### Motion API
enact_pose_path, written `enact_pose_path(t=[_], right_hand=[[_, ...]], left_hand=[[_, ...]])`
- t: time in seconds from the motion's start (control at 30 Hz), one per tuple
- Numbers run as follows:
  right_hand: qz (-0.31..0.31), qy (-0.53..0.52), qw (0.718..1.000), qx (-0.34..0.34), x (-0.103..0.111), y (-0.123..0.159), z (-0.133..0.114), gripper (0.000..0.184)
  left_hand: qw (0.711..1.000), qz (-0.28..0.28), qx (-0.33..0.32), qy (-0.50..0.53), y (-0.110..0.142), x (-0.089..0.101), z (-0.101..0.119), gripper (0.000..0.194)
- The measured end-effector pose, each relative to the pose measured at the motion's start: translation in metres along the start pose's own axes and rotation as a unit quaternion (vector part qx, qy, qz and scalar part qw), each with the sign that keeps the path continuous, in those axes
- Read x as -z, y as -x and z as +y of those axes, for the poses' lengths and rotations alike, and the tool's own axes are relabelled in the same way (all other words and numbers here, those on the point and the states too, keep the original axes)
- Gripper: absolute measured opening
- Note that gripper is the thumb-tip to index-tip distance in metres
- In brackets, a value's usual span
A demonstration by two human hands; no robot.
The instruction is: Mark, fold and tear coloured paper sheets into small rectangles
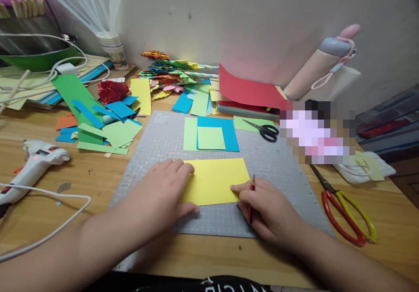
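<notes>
The yellow rectangular paper sheet point(212, 180) lay flat on the grey gridded cutting mat point(209, 226), between both hands. The left hand point(163, 187) was spread over the sheet's left end, fingers flattened rather than closed, thumb near its lower edge. The right hand point(271, 209) had its fingers clenched around a red-and-black wooden pencil point(252, 200), point upward, with the index fingertip at the sheet's right edge. Risk 1: uneven pressure from the two sides would probably have skewed or buckled the sheet. Risk 2: the pencil, held upright near the paper, could have left a stray mark if the wrist had rolled. Risk 3: the blue paper piece point(232, 132) and small light-green paper square point(211, 138) lay just beyond; a forward push could have disturbed them. Risk 4: the white cable point(78, 209) looped beside the left forearm; a snag might have dragged the white glue gun point(39, 165), whose small light glowed, suggesting power and possibly a hot tip.
</notes>
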State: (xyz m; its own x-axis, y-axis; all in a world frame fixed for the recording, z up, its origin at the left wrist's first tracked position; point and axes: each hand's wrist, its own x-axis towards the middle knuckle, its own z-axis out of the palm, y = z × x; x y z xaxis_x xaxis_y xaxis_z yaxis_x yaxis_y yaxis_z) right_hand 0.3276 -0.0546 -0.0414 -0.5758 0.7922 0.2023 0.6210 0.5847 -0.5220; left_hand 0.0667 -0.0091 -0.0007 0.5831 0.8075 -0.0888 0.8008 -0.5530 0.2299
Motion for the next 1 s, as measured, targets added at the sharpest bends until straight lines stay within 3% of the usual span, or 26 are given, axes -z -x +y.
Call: enact_pose_path(t=[0.07, 0.13, 0.23, 0.33, 0.4, 0.47, 0.53, 0.63, 0.73, 0.8, 0.9, 0.93, 1.0], right_hand=[[0.003, -0.009, 1.0, -0.003, 0.0, 0.001, 0.0, 0.017], [0.035, -0.03, 0.999, -0.007, 0.0, 0.002, 0.002, 0.013], [0.181, -0.071, 0.98, -0.048, 0.005, 0.004, 0.01, 0.01], [0.351, -0.107, 0.924, -0.112, 0.015, 0.004, 0.026, 0.007], [0.409, -0.127, 0.893, -0.141, 0.022, 0.003, 0.037, 0.006], [0.418, -0.148, 0.881, -0.167, 0.025, 0.001, 0.044, 0.008], [0.388, -0.19, 0.882, -0.187, 0.024, -0.001, 0.043, 0.01], [0.289, -0.301, 0.889, -0.189, 0.016, -0.005, 0.025, 0.014], [0.185, -0.403, 0.873, -0.204, 0.008, -0.009, 0.001, 0.019], [0.155, -0.47, 0.834, -0.243, 0.006, -0.011, -0.011, 0.023], [0.137, -0.575, 0.758, -0.276, 0.005, -0.016, -0.022, 0.029], [0.135, -0.595, 0.743, -0.276, 0.006, -0.018, -0.023, 0.031], [0.154, -0.595, 0.738, -0.278, 0.007, -0.021, -0.025, 0.034]], left_hand=[[0.998, -0.055, 0.024, -0.001, -0.014, -0.001, 0.006, 0.05], [0.994, -0.1, 0.027, 0.02, -0.022, 0.003, 0.011, 0.04], [0.985, -0.15, -0.003, 0.089, -0.023, 0.015, 0.015, 0.011], [0.968, -0.129, -0.015, 0.217, -0.015, 0.027, 0.015, 0.013], [0.925, -0.081, -0.004, 0.37, -0.01, 0.029, 0.011, 0.016], [0.845, -0.023, 0.016, 0.534, -0.007, 0.025, 0.008, 0.026], [0.769, 0.034, 0.034, 0.638, -0.005, 0.015, 0.006, 0.037], [0.721, 0.073, 0.08, 0.684, -0.002, -0.004, 0.008, 0.046], [0.734, 0.059, 0.101, 0.67, 0.004, -0.017, 0.015, 0.046], [0.777, 0.05, 0.084, 0.622, 0.01, -0.019, 0.018, 0.048], [0.865, 0.044, 0.043, 0.498, 0.018, -0.014, 0.02, 0.051], [0.884, 0.046, 0.036, 0.464, 0.019, -0.011, 0.02, 0.051], [0.899, 0.061, 0.042, 0.432, 0.022, -0.006, 0.021, 0.05]])
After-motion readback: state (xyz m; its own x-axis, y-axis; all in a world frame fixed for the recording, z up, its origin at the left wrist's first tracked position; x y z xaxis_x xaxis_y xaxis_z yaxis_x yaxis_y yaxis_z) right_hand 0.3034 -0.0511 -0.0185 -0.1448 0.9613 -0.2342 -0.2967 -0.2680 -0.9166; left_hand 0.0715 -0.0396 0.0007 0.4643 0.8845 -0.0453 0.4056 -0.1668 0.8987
